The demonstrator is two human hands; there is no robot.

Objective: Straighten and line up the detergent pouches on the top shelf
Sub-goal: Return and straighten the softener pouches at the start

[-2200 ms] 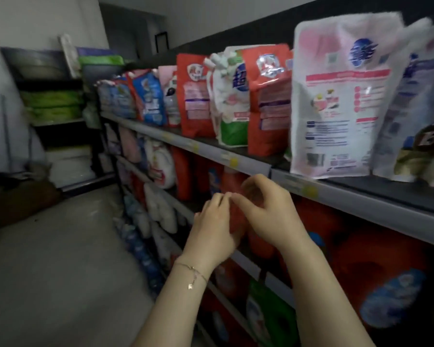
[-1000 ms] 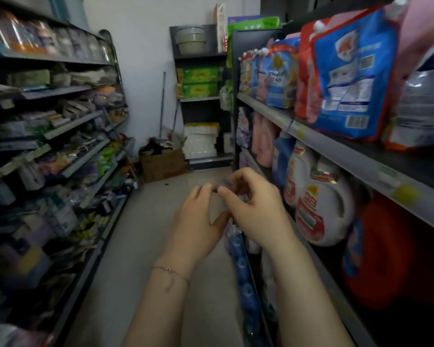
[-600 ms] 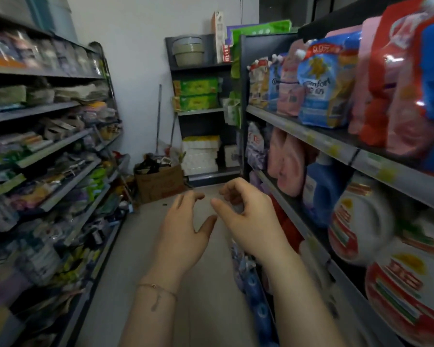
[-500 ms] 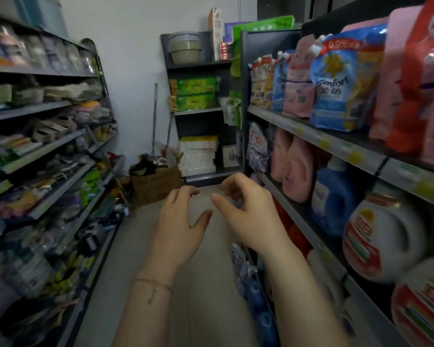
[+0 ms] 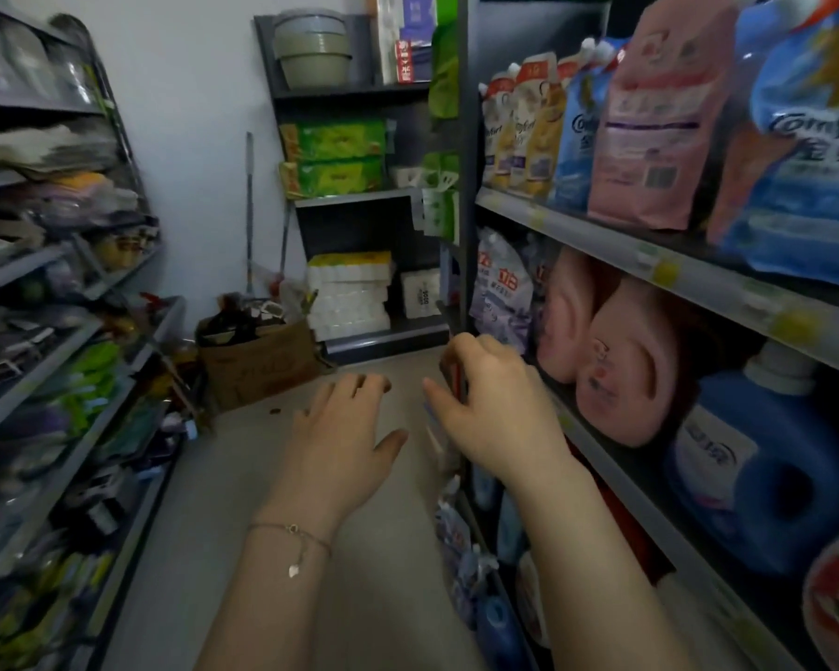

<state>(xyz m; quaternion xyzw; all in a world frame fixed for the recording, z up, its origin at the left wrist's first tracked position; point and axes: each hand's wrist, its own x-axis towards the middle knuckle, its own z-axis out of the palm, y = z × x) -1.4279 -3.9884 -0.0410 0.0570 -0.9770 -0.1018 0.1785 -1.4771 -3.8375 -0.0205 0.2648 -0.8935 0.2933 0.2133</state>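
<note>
View: I am looking down the aisle now, not square at the shelf as two seconds back. The red and white packs that filled the view then are out of sight.
Left hand: my left hand [image 5: 340, 443] has come off the right. It hangs low over the floor with fingers spread and slack, holding nothing.
Right hand: my right hand [image 5: 497, 409] is raised near the end post of the rack, level with the lower shelf. Its fingers are loosely curled and I can make out nothing in them. A second ago its fingertips met those of the left.
Pouches: they stand on the top shelf [image 5: 650, 261], above and to the right of both hands and well apart from them. There are yellow pouches [image 5: 521, 128] at the far end, then a slim blue pouch [image 5: 575, 133], a pink pouch [image 5: 650, 123] and a big blue pouch [image 5: 814, 157] nearest me.
Alignment: the pink pouch shows its barcode side to the aisle, so I judge it back to front. How true the row runs I cannot tell from this angle.
Meaning: I have moved along to a fresh stretch of the row with both hands free. I judge this stretch not yet begun.
Below: pink bottles [image 5: 621, 360] and a blue jug [image 5: 747, 472] are not my concern.
</note>
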